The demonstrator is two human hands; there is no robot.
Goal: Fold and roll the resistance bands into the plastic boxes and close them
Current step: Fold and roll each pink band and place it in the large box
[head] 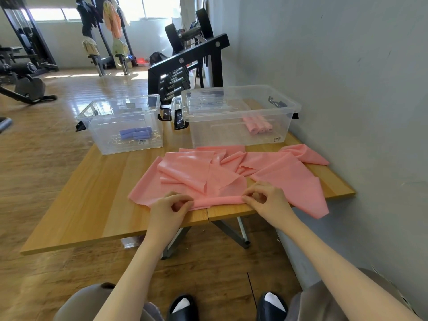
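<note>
A long pink resistance band lies crumpled across the near half of the wooden table. Its near edge is folded into a narrow strip along the table's front. My left hand pinches the left end of that strip. My right hand pinches its right end. A small clear box at the back left holds rolled purple bands. A larger clear box at the back right holds rolled pink bands. Both boxes stand open.
The grey wall runs close along the table's right side. A black dumbbell rack stands behind the boxes. Gym machines stand on the wooden floor at the far left. My knees and slippers show below the table's front edge.
</note>
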